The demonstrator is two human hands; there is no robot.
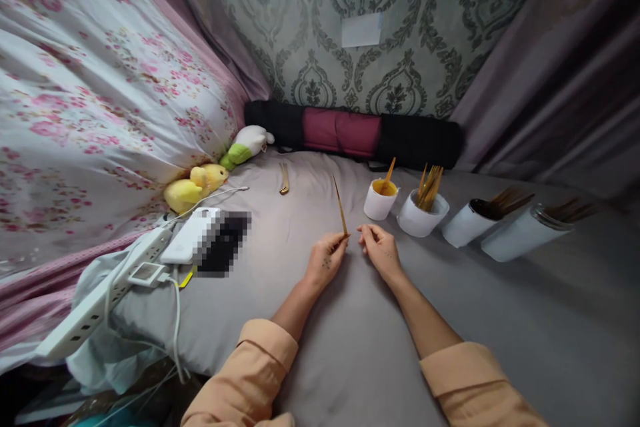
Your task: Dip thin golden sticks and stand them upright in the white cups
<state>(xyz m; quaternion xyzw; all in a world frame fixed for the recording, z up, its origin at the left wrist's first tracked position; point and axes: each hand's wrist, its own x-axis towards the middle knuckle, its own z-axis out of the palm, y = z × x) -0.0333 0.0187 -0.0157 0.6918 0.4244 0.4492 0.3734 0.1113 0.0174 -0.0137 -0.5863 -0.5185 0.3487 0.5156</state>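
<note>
My left hand (327,259) is closed in a pinch around the lower end of a thin, tapering brown stick (340,205), which points up and away from me. Just to the right, my right hand (381,250) has its fingers curled together close to the stick's lower end, a small gap from my left hand. Whether anything sits between those fingers is too small to make out. Beyond my right hand stands a white cup (379,205) with a yellow inside and a few orange-brown sticks (389,175) in it. A wider white cup (423,221) beside it holds several similar sticks (430,188).
Two taller white containers (467,227) (523,240) with darker sticks stand at the right. A gold-coloured two-pronged item (285,180) lies on the grey sheet (350,360). Left are plush toys (197,190), a white power bank (187,240) and a power strip (107,293). A black-and-maroon bag (345,133) lies behind.
</note>
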